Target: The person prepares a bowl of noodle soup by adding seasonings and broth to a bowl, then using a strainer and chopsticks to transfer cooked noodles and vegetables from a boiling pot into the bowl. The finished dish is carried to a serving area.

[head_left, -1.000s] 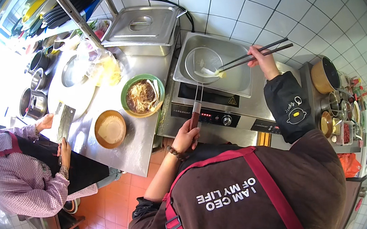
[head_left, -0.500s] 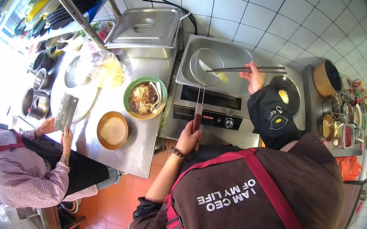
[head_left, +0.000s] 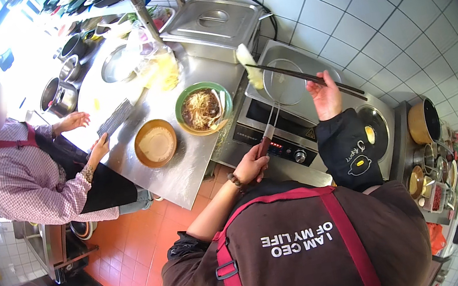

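My left hand [head_left: 250, 165] is closed round the wooden handle of a strainer [head_left: 276, 117], whose round basket rests over the steel water tank [head_left: 324, 69] of the cooker. A pair of dark chopsticks [head_left: 304, 75] is pinched in my right hand [head_left: 325, 97]. Between their tips hangs a pale, limp leaf of vegetable [head_left: 252, 68], raised beyond the tank's left side. Left of the cooker stands a green-rimmed bowl [head_left: 227, 100] with dark broth and pale strands. Closer to the counter's front edge is a brown bowl [head_left: 139, 151] with pale contents.
At the left, a co-worker holds a cleaver [head_left: 114, 119]. A lidded steel container [head_left: 212, 21] stands behind the bowls. Right of the cooker, a fried egg [head_left: 370, 133] lies in a dark round pan [head_left: 381, 119]. Pots and small containers [head_left: 424, 121] line the right side.
The chopsticks have lifted the leaf out of the strainer and moved it left toward the green-rimmed bowl. The co-worker's one hand has come off the cleaver blade. The whole view has shifted.
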A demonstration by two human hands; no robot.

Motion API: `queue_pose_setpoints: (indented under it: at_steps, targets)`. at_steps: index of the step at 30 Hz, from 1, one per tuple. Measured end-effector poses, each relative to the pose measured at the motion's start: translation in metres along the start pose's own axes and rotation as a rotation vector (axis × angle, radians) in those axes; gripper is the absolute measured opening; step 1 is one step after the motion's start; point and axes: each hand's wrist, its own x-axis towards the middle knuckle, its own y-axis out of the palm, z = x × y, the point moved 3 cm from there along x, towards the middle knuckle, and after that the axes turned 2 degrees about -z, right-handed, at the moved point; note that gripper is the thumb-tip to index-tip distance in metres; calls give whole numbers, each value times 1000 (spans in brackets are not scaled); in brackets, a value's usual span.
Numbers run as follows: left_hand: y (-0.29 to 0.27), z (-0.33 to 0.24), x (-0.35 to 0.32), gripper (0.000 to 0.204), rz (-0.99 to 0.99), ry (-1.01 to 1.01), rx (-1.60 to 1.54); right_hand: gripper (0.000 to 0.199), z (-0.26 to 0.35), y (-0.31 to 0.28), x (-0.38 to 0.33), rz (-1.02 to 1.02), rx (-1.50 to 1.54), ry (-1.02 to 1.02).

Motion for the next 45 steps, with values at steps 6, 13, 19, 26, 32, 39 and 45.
queue_pose_setpoints:
  at_steps: [6, 13, 19, 26, 32, 39, 45]
  targets:
    - [-4, -2, -3, 35, 6, -11, -16, 24, -77, 31, -14, 33, -12, 120]
    - [-11, 2, 3, 35, 14, -2, 10, 23, -124, 41, -27, -56, -275, 25]
    - [-12, -4, 1, 32, 28, 1, 39, 23, -135, 66, -37, 230, -687, -239]
    - [-14, -2, 1, 32, 34, 0, 46, 22, -124, 91, -61, 425, -782, -270]
    - [-13, -2, 2, 33, 40, 0, 24, 21, -119, 92, -79, 563, -910, -376]
    - [-15, -1, 4, 37, 40, -9, 52, 17, -70, 103, -83, 542, -893, -481]
    - [-14, -3, 5, 44, 56, -21, -8, 19, 11, 45, -25, 223, -963, -624]
